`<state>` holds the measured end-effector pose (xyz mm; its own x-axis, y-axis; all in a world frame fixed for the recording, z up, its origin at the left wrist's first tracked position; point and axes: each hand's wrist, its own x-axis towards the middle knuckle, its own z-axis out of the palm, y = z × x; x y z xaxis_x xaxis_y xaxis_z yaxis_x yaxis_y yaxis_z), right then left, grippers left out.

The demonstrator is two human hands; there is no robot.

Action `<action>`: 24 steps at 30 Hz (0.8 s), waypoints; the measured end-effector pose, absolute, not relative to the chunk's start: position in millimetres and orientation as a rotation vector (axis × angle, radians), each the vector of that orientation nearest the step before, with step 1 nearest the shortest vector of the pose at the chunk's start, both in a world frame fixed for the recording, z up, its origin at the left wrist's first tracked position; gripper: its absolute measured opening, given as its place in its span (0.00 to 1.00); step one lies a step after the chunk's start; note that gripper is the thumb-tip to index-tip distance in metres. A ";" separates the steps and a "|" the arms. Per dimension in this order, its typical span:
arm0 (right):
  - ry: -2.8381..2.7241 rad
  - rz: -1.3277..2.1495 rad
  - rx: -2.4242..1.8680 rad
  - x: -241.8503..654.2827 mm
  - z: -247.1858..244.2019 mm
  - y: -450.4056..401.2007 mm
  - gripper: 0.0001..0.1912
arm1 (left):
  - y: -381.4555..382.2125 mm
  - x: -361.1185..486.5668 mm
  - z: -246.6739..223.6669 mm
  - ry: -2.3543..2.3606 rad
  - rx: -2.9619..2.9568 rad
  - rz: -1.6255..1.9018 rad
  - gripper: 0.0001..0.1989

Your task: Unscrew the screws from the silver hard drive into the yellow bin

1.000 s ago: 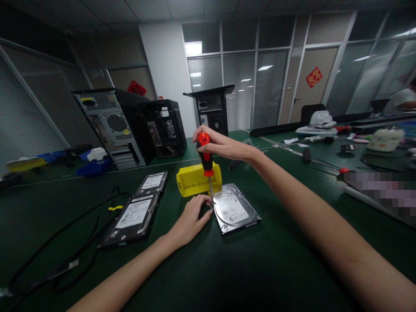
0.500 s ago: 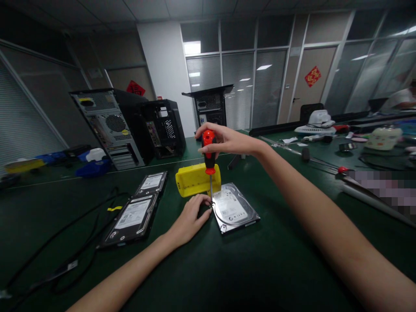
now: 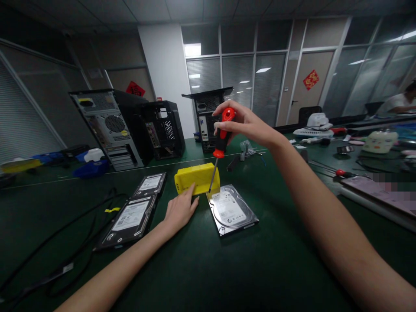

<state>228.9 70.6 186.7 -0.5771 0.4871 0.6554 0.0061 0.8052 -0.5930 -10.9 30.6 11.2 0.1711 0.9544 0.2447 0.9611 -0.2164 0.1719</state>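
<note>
My right hand (image 3: 238,123) grips the red and black handle of a screwdriver (image 3: 224,133), its shaft slanting down to the left. The tip is near the upper left corner of a silver hard drive (image 3: 230,209) lying on the green table. My left hand (image 3: 180,211) is left of the drive, its index finger extended at the front of a yellow bin (image 3: 198,177). Whether a small item is under that fingertip is too small to tell. Two more hard drives (image 3: 131,215) (image 3: 150,183) lie further left.
Black cables (image 3: 61,229) lie at the left. Computer cases (image 3: 113,123) (image 3: 165,128) (image 3: 209,121) stand along the back. At the right are another screwdriver (image 3: 342,173), a white device (image 3: 314,125) and a jar (image 3: 379,141). A person (image 3: 398,103) sits far right.
My right hand has moved up and right, tilting the screwdriver off the drive's left edge. My left hand has left the drive and shifted left, its index finger now stretched towards the yellow bin.
</note>
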 end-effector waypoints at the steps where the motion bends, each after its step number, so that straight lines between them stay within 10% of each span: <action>1: -2.107 0.685 -0.361 229.2 187.0 70.2 0.18 | 34.6 -9.2 12.7 -1.971 -2.370 -0.428 0.25; 24: -2.194 0.638 -0.405 236.3 189.1 70.6 0.20 | 40.3 -1.6 18.2 -1.947 -2.378 -0.310 0.19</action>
